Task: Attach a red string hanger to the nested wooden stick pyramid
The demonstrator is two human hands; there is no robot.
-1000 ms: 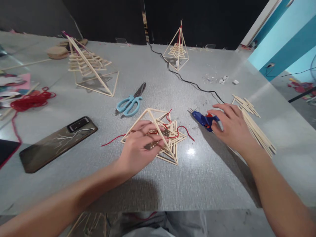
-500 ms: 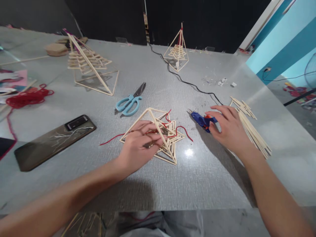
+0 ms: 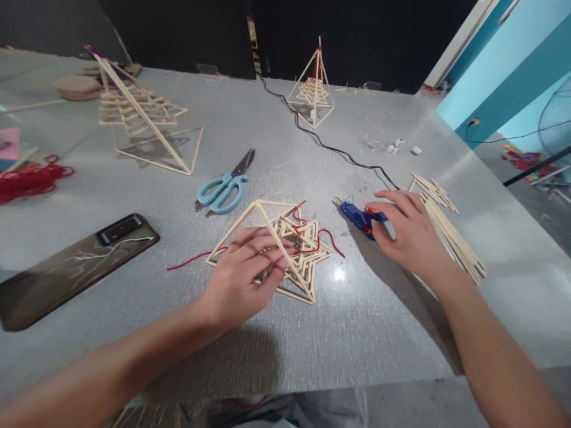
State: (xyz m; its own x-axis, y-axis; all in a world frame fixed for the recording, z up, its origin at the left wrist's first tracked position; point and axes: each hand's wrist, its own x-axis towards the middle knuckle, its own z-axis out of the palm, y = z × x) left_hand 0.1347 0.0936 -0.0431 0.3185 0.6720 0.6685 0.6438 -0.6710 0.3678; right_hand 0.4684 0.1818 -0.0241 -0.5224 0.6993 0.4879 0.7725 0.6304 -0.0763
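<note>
Left hand [image 3: 247, 276]: fingers bent inside stick frame [image 3: 298, 278], apparently steadying it; can't tell what they pinch. Right hand [image 3: 408, 238]: fingers parted, curled at blue glue gun [image 3: 354, 217], perhaps to control it; grip unclear. Scissors [image 3: 236, 174] beyond left hand, loose sticks [image 3: 455, 241] beside right, both seemingly kept handy. Grey table [image 3: 352, 333], shiny; dark wall [image 3: 366, 41] beyond hands.

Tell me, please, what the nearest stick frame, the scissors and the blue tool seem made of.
Stick frame: probably bare wood, pale and matte. Scissors: smooth blue handles, likely plastic; dark blades, probably metal. Blue tool: body likely plastic, evenly coloured.
</note>
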